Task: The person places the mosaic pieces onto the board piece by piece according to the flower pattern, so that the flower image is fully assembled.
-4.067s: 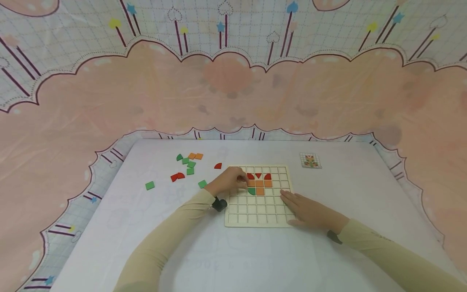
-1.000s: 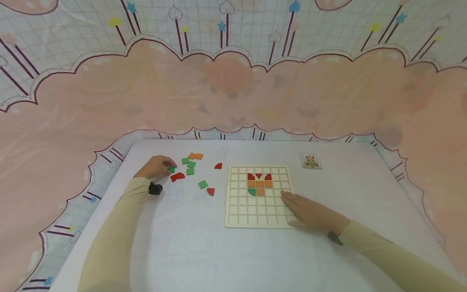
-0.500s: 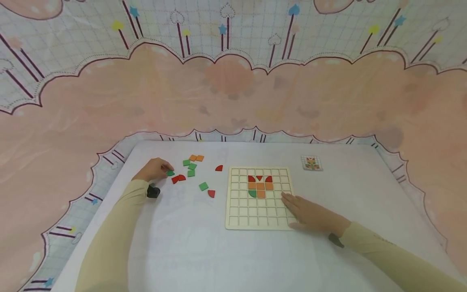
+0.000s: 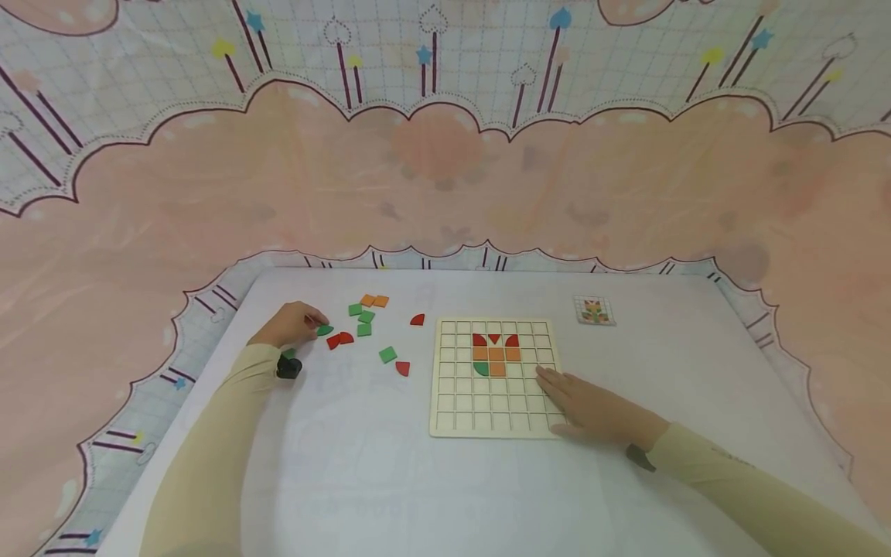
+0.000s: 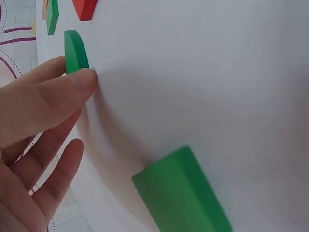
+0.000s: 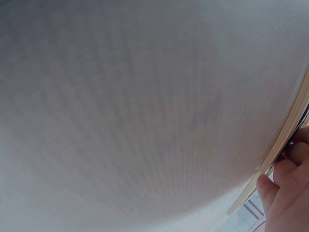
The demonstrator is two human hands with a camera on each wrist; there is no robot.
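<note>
Peach cloth [image 4: 348, 178] printed with candles hangs behind the white table [image 4: 362, 472] you're working on. From the head view, your left hand [image 4: 285, 325] has a green quarter-circle [image 4: 324, 330] at its fingertips, left of most of the loose tiles [image 4: 366, 317] and well apart from the board [image 4: 452, 404]. Your right hand [image 4: 592, 404] lies with fingers straight over the board's right edge. Press lightly there, so the board won't slide and jog the coloured tiles [image 4: 496, 354] in its grid. Picking up the green piece looks like the step in hand; lift it straight up to clear the red pieces [image 4: 346, 338] just beside it.

In the left wrist view, your thumb and forefinger pinch one end of that piece, the other fingers loosely spread. Most of it is free, which should make it easy to turn. Mind the green tile [image 5: 178, 193] near your wrist; a low sleeve could drag it.

In the right wrist view, your fingers touch the board's wooden edge; how firmly, you can't tell.
</note>
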